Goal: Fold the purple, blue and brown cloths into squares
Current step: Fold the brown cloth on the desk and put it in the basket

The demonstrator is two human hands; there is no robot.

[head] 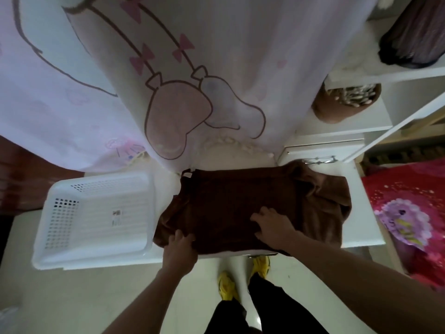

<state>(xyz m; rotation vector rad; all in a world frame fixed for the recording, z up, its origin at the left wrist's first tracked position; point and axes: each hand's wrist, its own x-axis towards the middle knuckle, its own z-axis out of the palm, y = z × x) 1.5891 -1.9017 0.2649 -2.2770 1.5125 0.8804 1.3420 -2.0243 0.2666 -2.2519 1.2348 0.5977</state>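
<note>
A brown cloth [231, 201] lies spread on the white table [361, 225], its right part rumpled and its near edge hanging over the front. My left hand [179, 249] pinches the cloth's near left edge. My right hand [272, 225] lies flat on the cloth near its middle, fingers spread. No purple or blue cloth is in view.
A white plastic basket [96, 213] sits on the table's left side, empty. A pink printed curtain [168, 80] hangs behind the table. White shelves [361, 97] with a brown basket stand at the right. A red patterned bedspread [409, 213] lies far right.
</note>
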